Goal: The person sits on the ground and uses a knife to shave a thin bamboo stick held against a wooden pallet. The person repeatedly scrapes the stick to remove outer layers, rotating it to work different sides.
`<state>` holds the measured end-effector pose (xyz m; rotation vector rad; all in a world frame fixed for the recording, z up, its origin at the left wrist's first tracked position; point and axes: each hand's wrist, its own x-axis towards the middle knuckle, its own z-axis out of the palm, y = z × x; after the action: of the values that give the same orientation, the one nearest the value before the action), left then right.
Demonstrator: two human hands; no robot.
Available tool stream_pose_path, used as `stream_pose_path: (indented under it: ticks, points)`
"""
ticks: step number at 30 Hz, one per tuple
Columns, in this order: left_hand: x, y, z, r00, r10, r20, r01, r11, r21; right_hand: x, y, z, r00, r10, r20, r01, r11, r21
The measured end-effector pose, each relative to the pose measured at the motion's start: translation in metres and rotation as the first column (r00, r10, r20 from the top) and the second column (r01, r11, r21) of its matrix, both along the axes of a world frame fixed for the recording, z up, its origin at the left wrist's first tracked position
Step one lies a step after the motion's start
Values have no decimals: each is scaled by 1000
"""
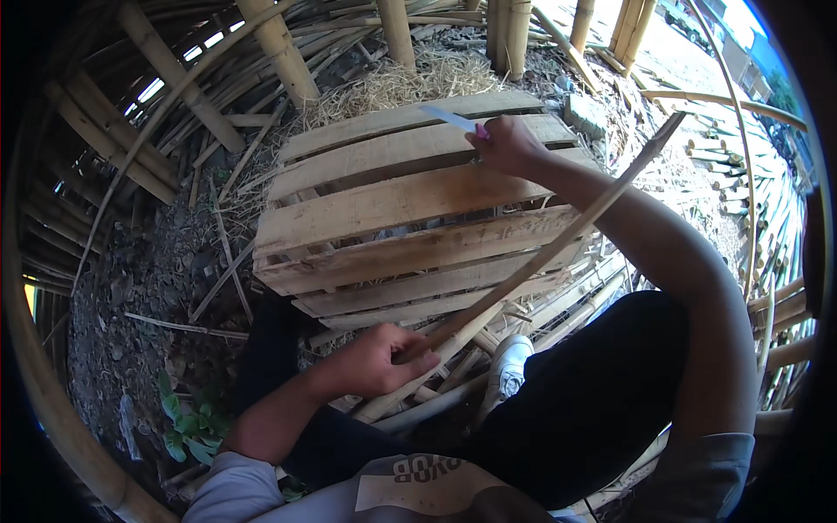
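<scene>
My left hand (377, 359) is closed round the lower end of a long brown bamboo strip (536, 266). The strip slants up to the right and passes in front of my right forearm. Over the far right part of a wooden slatted crate (384, 209), my right hand (507, 144) grips a knife by its pink handle (478, 133). The pale blade (445, 116) points left, apart from the strip. Most of the handle is hidden in my fist.
Bamboo posts (283, 57) rise behind the crate, with dry straw (401, 87) at their feet. Cut bamboo poles (737, 187) lie stacked at the right. My white shoe (508, 366) rests among bamboo pieces below the crate. A green plant (190, 427) grows at the lower left.
</scene>
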<state>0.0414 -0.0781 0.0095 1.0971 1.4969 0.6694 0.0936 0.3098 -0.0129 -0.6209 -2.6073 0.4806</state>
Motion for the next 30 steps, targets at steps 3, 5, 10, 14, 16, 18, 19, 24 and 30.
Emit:
stream_pose_path:
  ticks: [3, 5, 10, 14, 16, 18, 19, 24, 30]
  points:
    - [-16, -6, 2, 960, 152, -235, -75, 950, 304, 27, 33, 25, 987, -39, -158, 71, 977, 203]
    - [-12, 3, 33, 905, 331, -270, -182, 871, 456, 55, 50, 35, 951, -232, -204, 263, 955, 138]
    - [-52, 43, 45, 711, 427, -559, -225, 891, 394, 82, 6, 81, 548, -775, -314, 681, 632, -371]
    - [-56, 70, 25, 638, 349, -686, -130, 928, 350, 84, -34, 85, 891, 67, -449, 9, 986, 165]
    - [-52, 70, 20, 584, 341, -737, -38, 918, 395, 77, -49, 72, 882, 429, -193, -381, 892, 243]
    - [-42, 74, 22, 533, 316, -785, 52, 914, 403, 73, -55, 46, 837, 548, -2, -529, 809, 257]
    - [-40, 74, 20, 477, 376, -794, 81, 881, 465, 71, -60, 35, 829, 552, 91, -551, 775, 309]
    - [-21, 74, 30, 373, 598, -709, 278, 657, 701, 71, -61, 8, 835, 550, 1, -545, 829, 124]
    - [29, 52, -47, 894, -231, -384, 197, 972, -126, 86, -69, -7, 894, 441, 80, -440, 832, 338]
